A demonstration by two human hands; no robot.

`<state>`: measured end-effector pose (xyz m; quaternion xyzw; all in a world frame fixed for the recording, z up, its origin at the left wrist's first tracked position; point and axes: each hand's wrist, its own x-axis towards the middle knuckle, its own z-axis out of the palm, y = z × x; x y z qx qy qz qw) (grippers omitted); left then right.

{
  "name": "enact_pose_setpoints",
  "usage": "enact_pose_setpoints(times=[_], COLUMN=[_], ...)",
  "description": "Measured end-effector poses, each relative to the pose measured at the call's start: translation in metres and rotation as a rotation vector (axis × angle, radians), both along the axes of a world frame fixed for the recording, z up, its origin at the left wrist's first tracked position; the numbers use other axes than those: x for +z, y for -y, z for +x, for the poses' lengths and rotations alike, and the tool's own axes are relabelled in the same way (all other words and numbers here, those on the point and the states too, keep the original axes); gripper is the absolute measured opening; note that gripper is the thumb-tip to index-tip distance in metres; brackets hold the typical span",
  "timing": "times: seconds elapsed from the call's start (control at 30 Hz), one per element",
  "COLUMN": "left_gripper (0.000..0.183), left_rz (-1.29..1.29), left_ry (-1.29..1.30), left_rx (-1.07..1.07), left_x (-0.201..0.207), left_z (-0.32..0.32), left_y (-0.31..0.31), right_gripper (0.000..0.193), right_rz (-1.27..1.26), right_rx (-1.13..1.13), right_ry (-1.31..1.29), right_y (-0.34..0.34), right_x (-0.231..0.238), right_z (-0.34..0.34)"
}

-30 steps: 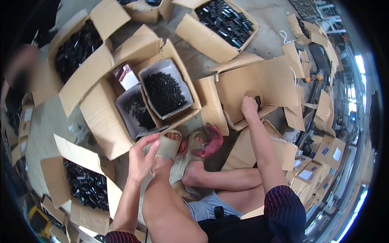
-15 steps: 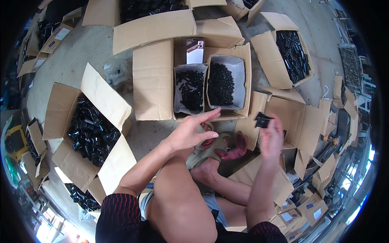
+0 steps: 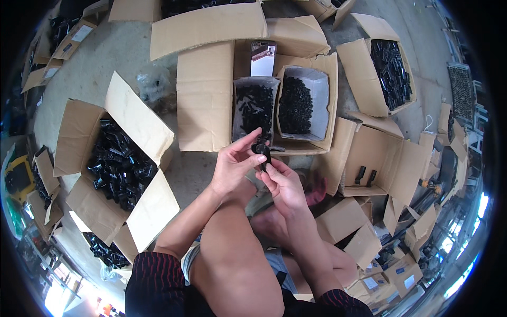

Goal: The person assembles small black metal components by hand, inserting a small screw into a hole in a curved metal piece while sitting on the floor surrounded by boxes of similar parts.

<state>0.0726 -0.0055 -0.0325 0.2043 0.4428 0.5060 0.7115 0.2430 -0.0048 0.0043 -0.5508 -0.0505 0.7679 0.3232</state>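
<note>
My left hand [image 3: 232,165] and my right hand [image 3: 285,186] meet in front of the middle carton. Between them they hold a black plastic fitting [image 3: 261,151] with a rounded upper end; the fingers of both are closed on it and hide part of it. Just beyond my left fingertips stands a grey-lined tray [image 3: 274,90] of small, long black pieces [image 3: 254,103]. To its right a second lined tray [image 3: 321,95] holds small, round black pieces [image 3: 294,105]. Both trays sit in the cardboard carton [image 3: 205,100].
A phone [image 3: 263,59] leans behind the trays. At left, an open carton [image 3: 79,134] is full of glossy black fittings [image 3: 119,164]. A carton at right [image 3: 398,164] has two black fittings [image 3: 366,175] inside. Another filled carton [image 3: 362,79] stands far right. A red-dark glove [image 3: 317,189] lies near my feet.
My right hand has moved left, bringing the black fitting to my left hand. My left hand has gone from stretched out to gripping. The view has shifted slightly.
</note>
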Motion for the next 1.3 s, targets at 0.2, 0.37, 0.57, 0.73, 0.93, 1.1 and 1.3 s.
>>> enact_pose_setpoints(times=[0.2,0.37,0.57,0.73,0.93,1.1,1.3], left_gripper=[0.063,0.056,0.049,0.043,0.041,0.040,0.043], left_rz=[-0.030,-0.169,-0.330,-0.402,-0.464,-0.488,-0.459], left_ry=[0.059,0.072,0.218,0.250,0.323,0.332,0.394], left_rx=[0.061,0.084,0.112,0.145,0.155,0.163,0.205], left_x=[0.006,0.014,0.018,0.015,0.017,0.017,0.017], left_z=[-0.006,-0.014,-0.018,-0.018,-0.024,-0.022,-0.027], left_y=[-0.002,-0.007,-0.006,-0.004,-0.001,0.000,-0.003], right_gripper=[0.019,0.010,0.008,0.011,0.017,0.020,0.020], right_rz=[0.242,0.571,1.140,1.375,1.475,1.568,1.581], right_rx=[0.114,-0.010,0.314,0.461,0.583,0.620,0.668], right_ry=[0.277,0.538,0.989,1.095,1.131,1.119,0.968], right_y=[-0.003,-0.004,-0.021,-0.032,-0.034,-0.036,-0.025], right_x=[0.006,0.001,0.003,0.003,0.005,0.010,0.002], right_z=[-0.003,-0.014,-0.016,-0.016,-0.015,-0.015,-0.024])
